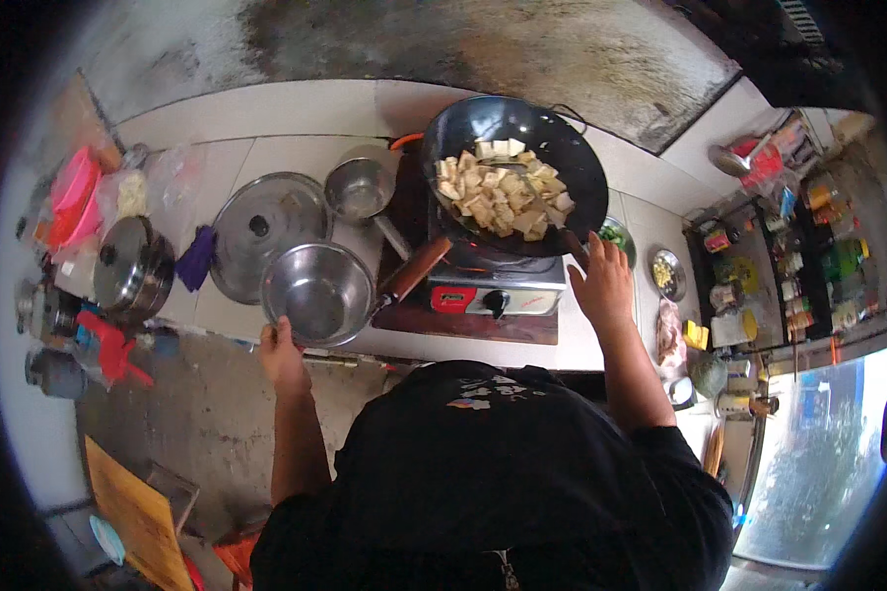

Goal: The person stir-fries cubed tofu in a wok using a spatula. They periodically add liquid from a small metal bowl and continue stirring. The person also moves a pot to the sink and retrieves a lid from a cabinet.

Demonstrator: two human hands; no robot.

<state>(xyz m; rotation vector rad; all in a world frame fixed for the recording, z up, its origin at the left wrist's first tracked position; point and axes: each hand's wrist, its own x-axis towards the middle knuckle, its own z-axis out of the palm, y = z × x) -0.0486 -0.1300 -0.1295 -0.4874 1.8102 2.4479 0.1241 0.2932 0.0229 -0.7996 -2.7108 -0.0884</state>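
A black wok (517, 122) with a wooden handle sits on a gas stove (497, 284). It holds pale cut pieces of tofu (506, 196). The metal blade of a spatula (551, 210) lies among the pieces, and my right hand (607, 277) holds its dark handle at the wok's right rim. At the left, my left hand (282, 356) grips the near rim of an empty steel bowl (318, 295). The bowl overlaps a large metal lid (262, 221) and stands beside the end of the wok's handle.
A small saucepan (360, 188) stands left of the wok. Right of it are a bowl of chopped greens (617, 240), a dish of chopped pale bits (667, 273), raw meat (669, 332) and shelves of jars. A lidded pot (134, 270) and a purple cloth (196, 258) lie left.
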